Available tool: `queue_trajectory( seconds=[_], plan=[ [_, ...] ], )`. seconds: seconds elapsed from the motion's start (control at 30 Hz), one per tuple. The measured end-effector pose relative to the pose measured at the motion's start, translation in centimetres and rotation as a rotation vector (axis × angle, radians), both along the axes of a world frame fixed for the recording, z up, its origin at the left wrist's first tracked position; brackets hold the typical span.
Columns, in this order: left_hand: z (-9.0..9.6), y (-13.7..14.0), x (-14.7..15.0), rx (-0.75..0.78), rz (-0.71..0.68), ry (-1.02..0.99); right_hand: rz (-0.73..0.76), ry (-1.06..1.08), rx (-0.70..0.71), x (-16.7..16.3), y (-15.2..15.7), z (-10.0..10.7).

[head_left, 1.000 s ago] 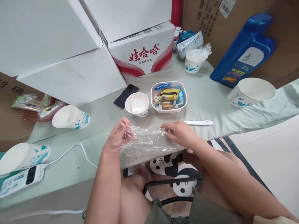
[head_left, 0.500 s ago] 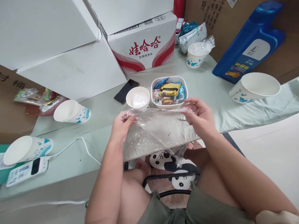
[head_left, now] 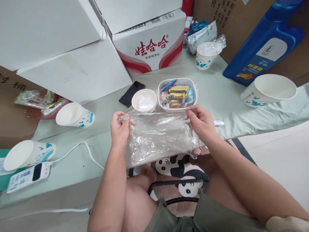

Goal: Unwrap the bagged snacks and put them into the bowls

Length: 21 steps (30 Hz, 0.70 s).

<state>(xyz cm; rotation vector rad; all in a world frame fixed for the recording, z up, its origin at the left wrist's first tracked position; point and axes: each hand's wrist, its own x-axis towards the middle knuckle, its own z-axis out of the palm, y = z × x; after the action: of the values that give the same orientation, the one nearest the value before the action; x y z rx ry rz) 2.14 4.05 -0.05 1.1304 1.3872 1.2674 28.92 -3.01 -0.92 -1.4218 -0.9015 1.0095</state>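
Note:
A clear plastic bag [head_left: 160,135] is stretched between my two hands, just over the front edge of the cloth-covered table. My left hand [head_left: 120,129] pinches its upper left corner. At the opposite upper corner, my right hand [head_left: 199,121] grips the film between thumb and fingers. Just beyond the bag stands a paper cup [head_left: 144,100] with something clear or white inside. Beside that cup, a white tub [head_left: 178,109] holds several wrapped snacks [head_left: 178,92]. A white-handled object [head_left: 219,123] lies partly hidden behind my right hand.
A dark phone [head_left: 131,93] lies behind the cup. Paper cups [head_left: 74,115] lie at left, near a white power bank [head_left: 29,177] with a cable. A blue bottle [head_left: 262,45] and a large paper cup [head_left: 269,91] stand at right. Boxes [head_left: 151,45] line the back.
The bag has spread out flatter, and its hanging lower end has risen from over my lap to the table edge. My left hand has shifted slightly left. The white-handled object shows more.

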Motion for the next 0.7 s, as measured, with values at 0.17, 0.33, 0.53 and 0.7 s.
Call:
queue_trajectory(
  seconds=[0.17, 0.33, 0.53, 0.7],
  plan=[
    [0.1, -0.5, -0.5, -0.182, -0.136, -0.237, -0.036, 0.054, 0.046, 0.6, 0.2, -0.1],
    [0.6, -1.4, 0.1, -0.458, -0.439, -0.024, -0.005, -0.027, -0.03, 1.1, 0.0, -0.5],
    [1.1, -1.2, 0.3, -0.396, -0.343, -0.034, 0.096, -0.073, 0.076, 2.0, 0.2, -1.5],
    [1.0, -1.2, -0.6, -0.383, -0.385, -0.18, 0.106, -0.22, 0.445, 2.4, -0.6, -0.7]
  ],
)
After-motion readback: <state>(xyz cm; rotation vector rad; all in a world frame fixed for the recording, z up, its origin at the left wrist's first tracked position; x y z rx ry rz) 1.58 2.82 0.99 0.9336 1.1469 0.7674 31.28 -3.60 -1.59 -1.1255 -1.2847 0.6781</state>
